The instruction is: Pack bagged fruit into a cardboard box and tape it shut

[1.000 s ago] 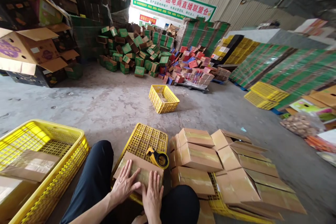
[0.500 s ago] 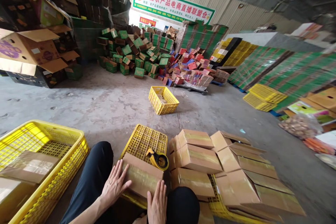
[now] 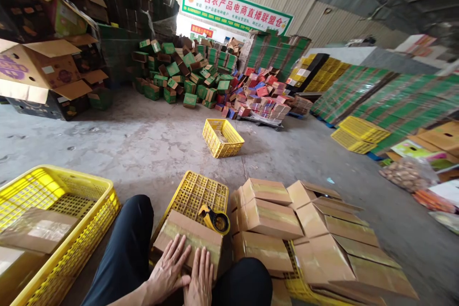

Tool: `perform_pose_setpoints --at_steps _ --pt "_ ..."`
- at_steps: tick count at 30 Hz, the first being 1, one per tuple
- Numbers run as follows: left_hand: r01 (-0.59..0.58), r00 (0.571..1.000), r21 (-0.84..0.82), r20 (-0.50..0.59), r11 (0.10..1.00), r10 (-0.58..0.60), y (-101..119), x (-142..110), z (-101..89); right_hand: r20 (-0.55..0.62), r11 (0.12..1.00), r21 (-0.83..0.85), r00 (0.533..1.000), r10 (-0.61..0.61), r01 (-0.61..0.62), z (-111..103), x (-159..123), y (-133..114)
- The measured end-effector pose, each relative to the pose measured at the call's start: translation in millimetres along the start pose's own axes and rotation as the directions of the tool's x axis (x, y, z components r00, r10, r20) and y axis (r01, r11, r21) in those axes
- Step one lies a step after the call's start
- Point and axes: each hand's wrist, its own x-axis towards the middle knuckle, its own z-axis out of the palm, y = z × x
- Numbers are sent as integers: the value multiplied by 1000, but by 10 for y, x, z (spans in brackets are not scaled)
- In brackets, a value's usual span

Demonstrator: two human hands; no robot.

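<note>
A taped cardboard box [image 3: 190, 229] sits between my knees on an upturned yellow crate [image 3: 201, 189]. My left hand [image 3: 170, 260] lies flat on the box top with its fingers spread. Close beside it, my right hand [image 3: 200, 270] rests on the near side of the top, fingers stretched out. The thumb of my left hand reaches toward my right hand. On the crate, touching or just behind the box's far right corner, is a yellow and black tape dispenser [image 3: 214, 220]. The near face of the box is partly hidden by my hands.
Several cardboard boxes [image 3: 270, 217] are stacked to my right, some with raised flaps, over a yellow crate [image 3: 301, 289]. At my left a large yellow crate [image 3: 107, 201] holds taped boxes [image 3: 39, 232]. Ahead on the floor stands a small yellow crate [image 3: 222, 146]; green boxes [image 3: 190, 100] lie piled beyond.
My left hand has slid right from the box's left edge onto its top. My right hand has moved left from the right side onto the top, so both hands are now close together.
</note>
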Motion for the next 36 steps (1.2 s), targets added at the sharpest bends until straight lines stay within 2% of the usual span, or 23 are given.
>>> perform_pose_setpoints --at_steps 4,9,15,21,25,29,31,36 --pt "-18 999 -15 33 1000 18 5 7 -56 -15 1000 -3 1000 15 -15 -86 -12 -96" --pt "-16 997 -38 78 999 19 -123 15 -116 80 999 8 996 -41 40 -167 116 -177" --pt "5 997 -61 74 998 -1 -373 -1 -19 104 991 14 986 -131 130 -219 348 -282" --pt "66 996 -53 71 996 -62 -376 -33 48 98 995 1 990 -104 105 -230 378 -335" --pt "88 985 -146 158 985 -65 -456 14 39 132 994 15 985 -113 112 -294 388 -371" --pt "229 948 -165 262 959 -181 -586 108 25 235 997 46 969 -75 66 -509 557 -554" --pt "254 940 -184 280 950 -197 -653 130 -1 293 991 87 948 -124 102 -632 673 -680" --pt "312 906 -309 381 898 -184 -872 234 -219 381 987 120 914 -141 103 -814 857 -906"
